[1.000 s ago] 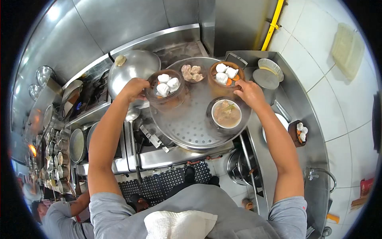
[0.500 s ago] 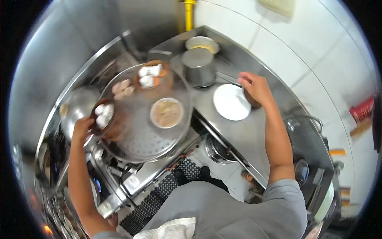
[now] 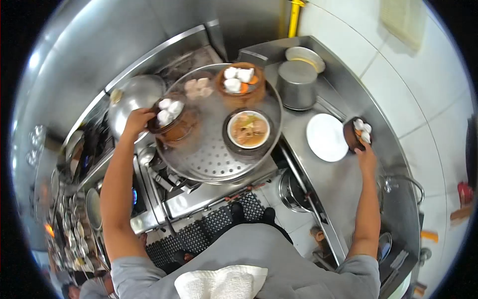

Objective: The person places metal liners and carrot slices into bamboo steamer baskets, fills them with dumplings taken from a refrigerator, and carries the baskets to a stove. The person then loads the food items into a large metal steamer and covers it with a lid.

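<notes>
My left hand [image 3: 139, 121] grips the left rim of a small bamboo basket [image 3: 158, 128] with white buns, tilted on top of another basket [image 3: 180, 132] at the left of a round perforated steamer tray [image 3: 209, 159]. My right hand [image 3: 366, 152] is closed on the near edge of a basket [image 3: 352, 138] holding white buns and orange pieces, beside a white plate [image 3: 326, 137] on the steel counter. Further baskets [image 3: 241, 99] with buns and orange pieces stand at the tray's back. A bowl of soup [image 3: 248, 129] and pale dumplings [image 3: 198, 87] are also on the tray.
A lidded steel pot [image 3: 297, 84] stands behind the plate. A domed lid [image 3: 135, 102] lies left of the tray, a ladle [image 3: 147, 156] in front of it. At the right is a faucet [image 3: 416, 184]. Another person [image 3: 92, 288] shows at the lower left.
My right hand has left the tray and moved right to the basket beside the plate. My left hand has tilted and lifted its upper basket, which now rests lower. The view has turned.
</notes>
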{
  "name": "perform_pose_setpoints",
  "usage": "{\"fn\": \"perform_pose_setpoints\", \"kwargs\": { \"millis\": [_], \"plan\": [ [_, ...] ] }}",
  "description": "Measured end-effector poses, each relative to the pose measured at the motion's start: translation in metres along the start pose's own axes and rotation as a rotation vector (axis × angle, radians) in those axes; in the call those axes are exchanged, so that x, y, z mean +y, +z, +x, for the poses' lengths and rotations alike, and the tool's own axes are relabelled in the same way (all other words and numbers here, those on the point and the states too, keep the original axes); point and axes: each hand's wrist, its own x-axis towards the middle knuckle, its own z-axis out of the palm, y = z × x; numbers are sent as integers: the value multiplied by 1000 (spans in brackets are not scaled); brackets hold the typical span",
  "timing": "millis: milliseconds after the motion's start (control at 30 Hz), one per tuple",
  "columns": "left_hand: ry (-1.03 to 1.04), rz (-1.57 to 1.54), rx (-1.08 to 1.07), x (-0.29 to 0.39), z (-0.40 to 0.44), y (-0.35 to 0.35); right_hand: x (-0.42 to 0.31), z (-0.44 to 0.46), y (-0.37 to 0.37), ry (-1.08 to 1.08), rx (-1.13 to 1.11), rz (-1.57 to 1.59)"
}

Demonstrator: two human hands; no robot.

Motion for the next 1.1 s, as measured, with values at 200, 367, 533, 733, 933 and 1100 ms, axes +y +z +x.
{"fn": "perform_pose_setpoints", "kwargs": {
  "millis": [200,367,533,733,933,1100],
  "plan": [
    [874,599,436,94,-87,58,1,6,-3,-52,83,-107],
    [1449,720,-76,92,-120,147,-4,-4,-27,-54,100,-72],
    [1442,739,-231,77,-116,168,-33,-30,-75,-102,104,18],
    [1425,708,-237,70,-112,178,-74,-56,-111,-143,92,200],
    [1475,778,-217,63,-112,173,-134,-76,-136,-312,38,212],
    [1441,895,-110,62,-118,171,-173,-81,-138,-453,-30,271]
  ]
}}
